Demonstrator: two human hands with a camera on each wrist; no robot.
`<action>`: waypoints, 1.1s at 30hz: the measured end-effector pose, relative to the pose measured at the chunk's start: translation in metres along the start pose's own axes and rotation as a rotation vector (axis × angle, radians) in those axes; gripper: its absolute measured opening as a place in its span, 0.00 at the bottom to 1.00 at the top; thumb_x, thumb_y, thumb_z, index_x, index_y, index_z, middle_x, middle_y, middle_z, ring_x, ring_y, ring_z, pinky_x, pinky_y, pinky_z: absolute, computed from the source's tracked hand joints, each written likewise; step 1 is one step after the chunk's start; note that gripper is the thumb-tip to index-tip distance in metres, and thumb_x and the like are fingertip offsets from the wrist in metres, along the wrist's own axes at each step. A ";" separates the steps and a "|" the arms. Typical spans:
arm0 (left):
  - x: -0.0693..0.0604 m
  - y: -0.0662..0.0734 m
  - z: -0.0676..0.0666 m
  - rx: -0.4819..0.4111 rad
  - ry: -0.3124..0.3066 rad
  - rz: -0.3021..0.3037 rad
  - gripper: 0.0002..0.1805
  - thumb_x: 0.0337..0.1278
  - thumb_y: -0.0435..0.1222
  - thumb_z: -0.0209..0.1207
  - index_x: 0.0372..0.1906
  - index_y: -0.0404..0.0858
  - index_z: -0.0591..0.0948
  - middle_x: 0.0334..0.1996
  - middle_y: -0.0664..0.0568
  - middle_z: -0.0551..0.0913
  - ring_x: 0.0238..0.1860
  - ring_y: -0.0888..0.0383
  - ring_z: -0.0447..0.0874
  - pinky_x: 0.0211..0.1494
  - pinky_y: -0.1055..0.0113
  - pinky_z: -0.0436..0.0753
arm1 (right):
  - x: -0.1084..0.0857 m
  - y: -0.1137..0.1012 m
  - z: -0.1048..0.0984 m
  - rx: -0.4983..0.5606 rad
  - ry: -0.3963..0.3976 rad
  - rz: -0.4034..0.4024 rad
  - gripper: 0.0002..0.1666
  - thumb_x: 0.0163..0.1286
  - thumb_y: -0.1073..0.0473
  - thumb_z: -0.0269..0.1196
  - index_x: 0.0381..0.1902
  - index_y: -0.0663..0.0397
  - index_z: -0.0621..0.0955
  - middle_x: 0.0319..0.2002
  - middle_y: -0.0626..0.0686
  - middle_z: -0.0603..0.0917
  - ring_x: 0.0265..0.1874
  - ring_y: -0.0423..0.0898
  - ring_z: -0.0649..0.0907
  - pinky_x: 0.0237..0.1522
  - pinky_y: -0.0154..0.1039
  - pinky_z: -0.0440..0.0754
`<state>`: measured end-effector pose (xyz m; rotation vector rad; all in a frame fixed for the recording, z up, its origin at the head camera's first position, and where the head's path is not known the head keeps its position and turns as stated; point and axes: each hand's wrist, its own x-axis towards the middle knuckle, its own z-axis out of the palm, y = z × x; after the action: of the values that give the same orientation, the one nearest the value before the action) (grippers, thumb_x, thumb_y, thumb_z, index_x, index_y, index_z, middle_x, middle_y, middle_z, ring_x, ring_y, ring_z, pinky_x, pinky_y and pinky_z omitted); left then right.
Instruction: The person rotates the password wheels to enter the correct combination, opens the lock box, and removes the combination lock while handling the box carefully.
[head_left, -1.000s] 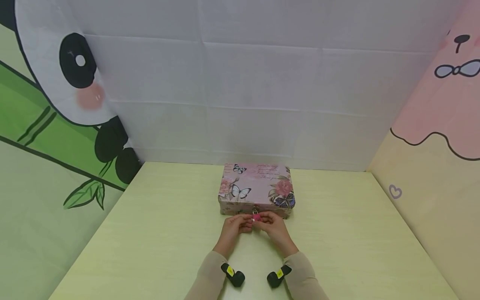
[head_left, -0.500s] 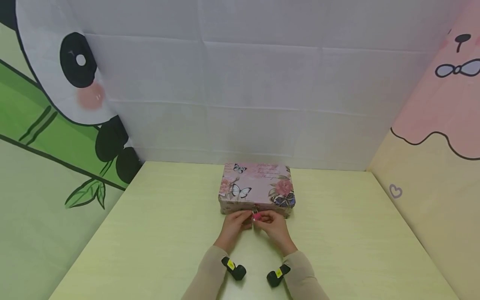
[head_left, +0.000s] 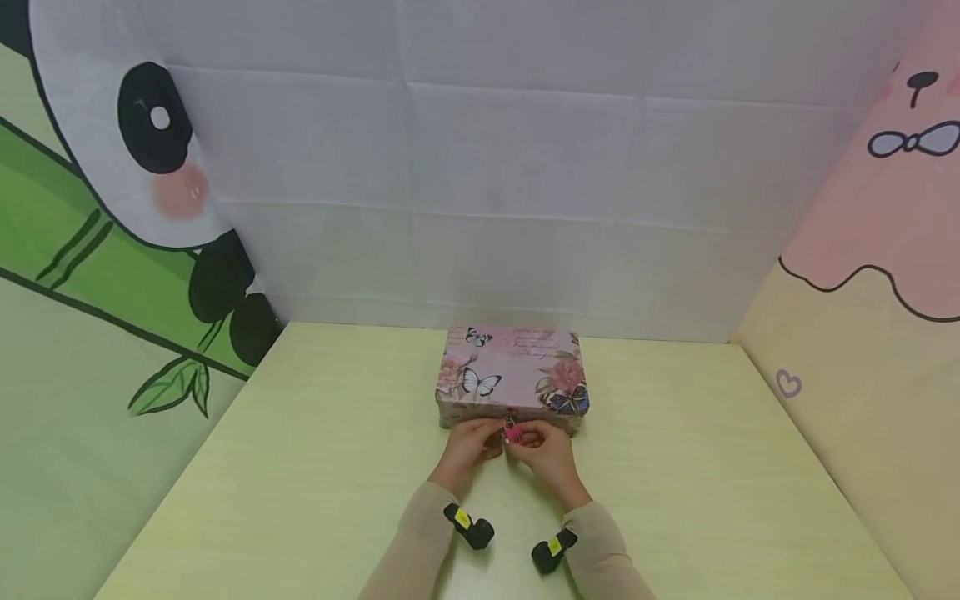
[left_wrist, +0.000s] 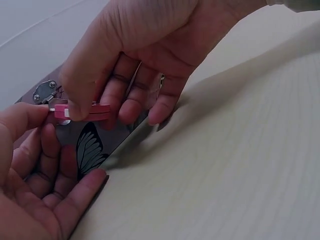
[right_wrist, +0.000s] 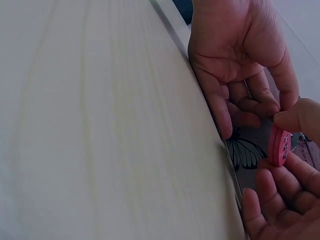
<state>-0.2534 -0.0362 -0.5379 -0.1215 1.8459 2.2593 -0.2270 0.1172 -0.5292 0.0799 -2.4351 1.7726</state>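
Note:
A pink padlock [head_left: 513, 434] hangs at the metal clasp [left_wrist: 45, 92] on the front of a pink box [head_left: 517, 367] with flowers and butterflies. Small dials show on the padlock's side in the right wrist view. My right hand [head_left: 551, 454] pinches the padlock's body between thumb and fingers. From the other side, my left hand [head_left: 467, 450] has its thumb and forefinger together at the padlock's end; its other fingers curl loosely beside the box front. Fingers partly hide the shackle, so I cannot tell whether it is locked.
The box stands at the back of a pale wooden table [head_left: 315, 467], its lid down. Behind it rises a white cloth backdrop [head_left: 495, 208], with cartoon-printed panels at left and right. Black wrist cameras [head_left: 476, 533] sit on both sleeves.
My left hand has shifted slightly up towards the box, and its fingers are closer to the front panel. The right hand keeps its pinch on the padlock. The box has stayed in place.

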 end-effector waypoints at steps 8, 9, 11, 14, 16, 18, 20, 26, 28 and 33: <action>0.001 0.003 0.000 0.027 -0.028 -0.028 0.13 0.66 0.33 0.58 0.43 0.24 0.84 0.28 0.55 0.82 0.33 0.61 0.79 0.42 0.64 0.86 | -0.001 -0.003 -0.001 -0.114 0.013 -0.072 0.16 0.51 0.70 0.73 0.38 0.69 0.84 0.27 0.53 0.83 0.25 0.41 0.80 0.26 0.31 0.81; 0.002 0.003 0.000 0.030 -0.031 -0.032 0.13 0.67 0.33 0.58 0.43 0.24 0.84 0.28 0.55 0.81 0.33 0.61 0.79 0.42 0.64 0.86 | -0.001 -0.004 -0.001 -0.131 0.017 -0.081 0.16 0.50 0.69 0.74 0.38 0.68 0.84 0.26 0.52 0.83 0.25 0.41 0.80 0.26 0.31 0.80; 0.004 0.003 -0.001 0.041 -0.038 -0.041 0.13 0.67 0.34 0.58 0.43 0.25 0.84 0.28 0.54 0.81 0.33 0.61 0.79 0.41 0.65 0.86 | -0.002 -0.007 -0.001 -0.158 0.026 -0.086 0.16 0.49 0.69 0.74 0.38 0.68 0.84 0.26 0.51 0.83 0.25 0.41 0.79 0.26 0.31 0.80; 0.004 0.004 -0.002 0.047 -0.056 -0.043 0.12 0.69 0.34 0.57 0.43 0.26 0.83 0.29 0.54 0.81 0.33 0.61 0.79 0.42 0.64 0.86 | -0.002 -0.011 -0.001 -0.198 0.037 -0.102 0.17 0.48 0.69 0.74 0.38 0.67 0.85 0.25 0.51 0.82 0.25 0.41 0.79 0.26 0.31 0.79; 0.003 0.005 -0.002 0.044 -0.069 -0.040 0.12 0.70 0.34 0.56 0.43 0.27 0.83 0.30 0.54 0.80 0.34 0.61 0.79 0.43 0.63 0.86 | -0.002 -0.013 -0.001 -0.219 0.041 -0.106 0.17 0.47 0.69 0.74 0.38 0.67 0.85 0.26 0.51 0.82 0.25 0.41 0.78 0.27 0.31 0.79; 0.002 0.005 -0.003 0.032 -0.078 -0.040 0.11 0.71 0.34 0.55 0.42 0.29 0.83 0.30 0.53 0.80 0.34 0.61 0.79 0.44 0.61 0.86 | -0.002 -0.013 -0.001 -0.227 0.043 -0.114 0.17 0.47 0.69 0.73 0.38 0.67 0.85 0.26 0.51 0.82 0.25 0.41 0.78 0.27 0.31 0.79; 0.002 0.006 -0.004 0.019 -0.081 -0.044 0.11 0.71 0.35 0.55 0.40 0.31 0.84 0.29 0.53 0.79 0.35 0.61 0.79 0.44 0.61 0.86 | -0.002 -0.013 -0.001 -0.233 0.041 -0.121 0.17 0.46 0.69 0.74 0.38 0.66 0.85 0.26 0.51 0.82 0.25 0.41 0.78 0.27 0.31 0.79; 0.003 0.005 -0.004 -0.003 -0.074 -0.069 0.10 0.71 0.35 0.56 0.35 0.36 0.84 0.29 0.54 0.78 0.33 0.61 0.80 0.42 0.64 0.87 | -0.002 -0.012 -0.001 -0.236 0.032 -0.125 0.17 0.47 0.68 0.74 0.37 0.66 0.85 0.26 0.51 0.82 0.26 0.41 0.78 0.27 0.31 0.79; 0.004 0.005 -0.004 -0.003 -0.071 -0.077 0.10 0.71 0.35 0.56 0.35 0.35 0.84 0.29 0.53 0.79 0.33 0.61 0.81 0.41 0.64 0.87 | -0.001 -0.012 -0.002 -0.237 0.025 -0.125 0.17 0.47 0.68 0.74 0.38 0.66 0.85 0.26 0.51 0.82 0.26 0.41 0.78 0.27 0.31 0.79; 0.006 0.003 -0.005 0.005 -0.080 -0.068 0.10 0.71 0.36 0.56 0.39 0.32 0.84 0.29 0.53 0.80 0.33 0.61 0.81 0.41 0.64 0.87 | 0.000 -0.010 -0.004 -0.244 0.007 -0.138 0.18 0.47 0.68 0.75 0.39 0.66 0.85 0.27 0.51 0.82 0.26 0.41 0.79 0.28 0.32 0.80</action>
<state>-0.2602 -0.0409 -0.5376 -0.0901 1.7791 2.1817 -0.2258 0.1179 -0.5187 0.2115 -2.5507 1.4082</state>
